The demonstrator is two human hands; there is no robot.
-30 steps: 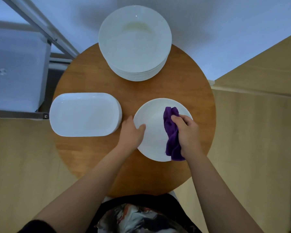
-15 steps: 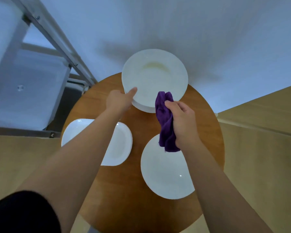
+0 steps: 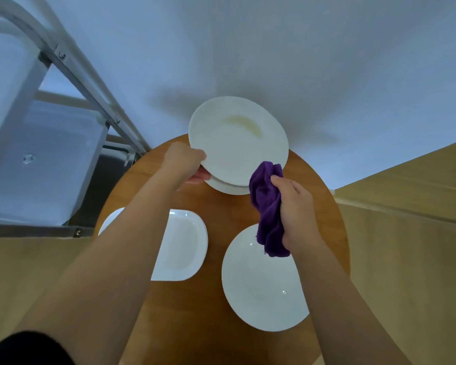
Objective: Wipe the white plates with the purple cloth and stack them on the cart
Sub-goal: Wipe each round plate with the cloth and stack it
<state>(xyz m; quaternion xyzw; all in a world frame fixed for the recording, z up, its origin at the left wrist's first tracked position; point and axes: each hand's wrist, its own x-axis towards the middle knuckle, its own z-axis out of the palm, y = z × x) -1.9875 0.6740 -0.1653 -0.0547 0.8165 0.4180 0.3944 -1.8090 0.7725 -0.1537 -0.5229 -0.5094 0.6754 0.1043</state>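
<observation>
My left hand [image 3: 188, 164] grips the left rim of the top white plate [image 3: 237, 140] and tilts it up off the stack of white plates [image 3: 228, 187] at the far side of the round wooden table [image 3: 229, 212]. My right hand [image 3: 298, 214] holds the bunched purple cloth [image 3: 267, 206] just right of that stack, above the table. A single round white plate [image 3: 261, 283] lies flat near me on the right. The metal cart [image 3: 45, 159] with white shelves stands at the left.
A stack of white oblong plates [image 3: 182, 246] sits on the table's left, partly hidden under my left forearm. A white wall rises behind the table. Wooden floor lies to the right and left of the table.
My left hand left the near plate, reached to the far stack and took hold of its top plate, lifting its edge. My right hand rose off the near plate with the cloth.
</observation>
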